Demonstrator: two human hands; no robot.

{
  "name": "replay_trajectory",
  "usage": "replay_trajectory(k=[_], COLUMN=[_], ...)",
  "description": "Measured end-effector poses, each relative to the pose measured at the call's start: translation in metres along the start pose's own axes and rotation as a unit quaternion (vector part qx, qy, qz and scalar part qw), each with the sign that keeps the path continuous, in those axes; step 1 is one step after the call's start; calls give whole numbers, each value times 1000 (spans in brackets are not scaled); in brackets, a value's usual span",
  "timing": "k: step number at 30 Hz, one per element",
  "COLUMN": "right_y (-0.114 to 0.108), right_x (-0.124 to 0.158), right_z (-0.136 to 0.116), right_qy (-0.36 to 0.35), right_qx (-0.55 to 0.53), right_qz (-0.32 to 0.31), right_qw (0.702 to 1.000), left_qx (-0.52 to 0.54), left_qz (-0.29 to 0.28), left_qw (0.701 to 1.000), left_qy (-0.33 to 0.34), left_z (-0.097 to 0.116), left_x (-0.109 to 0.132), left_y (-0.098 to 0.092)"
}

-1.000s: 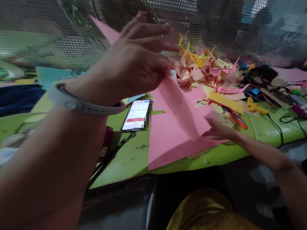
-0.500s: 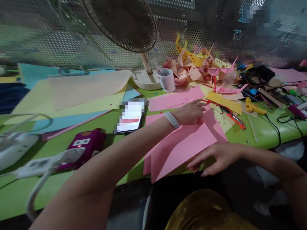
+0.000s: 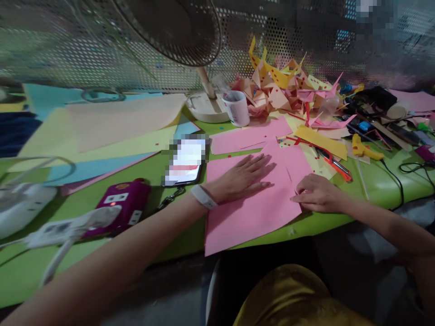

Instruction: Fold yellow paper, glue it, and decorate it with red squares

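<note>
Pink paper sheets (image 3: 244, 222) lie overlapped at the front of the green table. My left hand (image 3: 243, 176), with a white band on its wrist, rests flat on the top sheet with fingers spread. At the sheet's right edge, my right hand (image 3: 316, 194) has its fingers curled and pinches the paper by its border. Behind these lies another pink piece (image 3: 251, 136). A cutter knife (image 3: 331, 160) and red-handled scissors (image 3: 328, 156) are beyond my right hand, partly overlapping a yellow strip (image 3: 321, 142).
A phone (image 3: 186, 160) lies left of the sheets, near a purple power socket (image 3: 124, 203). Behind stand a fan (image 3: 207, 102) and a white cup (image 3: 237, 108), beside heaped cut-paper pieces (image 3: 275, 86). A yellow glue gun (image 3: 365, 149) lies at right. Large coloured sheets (image 3: 118, 117) cover the left.
My left hand has drawn back from the far side of the pink paper and now lies flat on it. My right hand has risen from the table's front edge to the paper's right edge.
</note>
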State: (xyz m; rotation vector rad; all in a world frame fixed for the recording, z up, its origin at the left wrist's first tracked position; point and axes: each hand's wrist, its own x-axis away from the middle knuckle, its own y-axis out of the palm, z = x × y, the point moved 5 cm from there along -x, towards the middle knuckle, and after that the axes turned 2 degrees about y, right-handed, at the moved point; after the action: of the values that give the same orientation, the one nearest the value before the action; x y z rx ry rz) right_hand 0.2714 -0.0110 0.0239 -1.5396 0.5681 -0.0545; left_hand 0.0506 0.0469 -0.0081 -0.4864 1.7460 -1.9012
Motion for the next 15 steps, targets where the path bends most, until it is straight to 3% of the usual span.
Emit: replay_trajectory(k=[4, 7, 10, 13, 15], right_y=[3, 18, 27, 24, 23], right_x=[-17, -26, -29, -32, -34], right_z=[8, 20, 34, 40, 44], right_qy=[0, 14, 76, 125, 193], right_qx=[-29, -94, -175, -276, -346], right_qz=[14, -53, -94, -69, -32], right_qw=[999, 994, 977, 951, 917], left_qx=[10, 10, 16, 24, 27], left_qz=[-12, -17, -20, -16, -7], left_qw=[1000, 1000, 1000, 1000, 999], left_qy=[-16, -15, -7, -11, -19], left_z=[-2, 0, -3, -14, -24], left_x=[-1, -7, -6, 2, 11], left_y=[9, 10, 8, 6, 5])
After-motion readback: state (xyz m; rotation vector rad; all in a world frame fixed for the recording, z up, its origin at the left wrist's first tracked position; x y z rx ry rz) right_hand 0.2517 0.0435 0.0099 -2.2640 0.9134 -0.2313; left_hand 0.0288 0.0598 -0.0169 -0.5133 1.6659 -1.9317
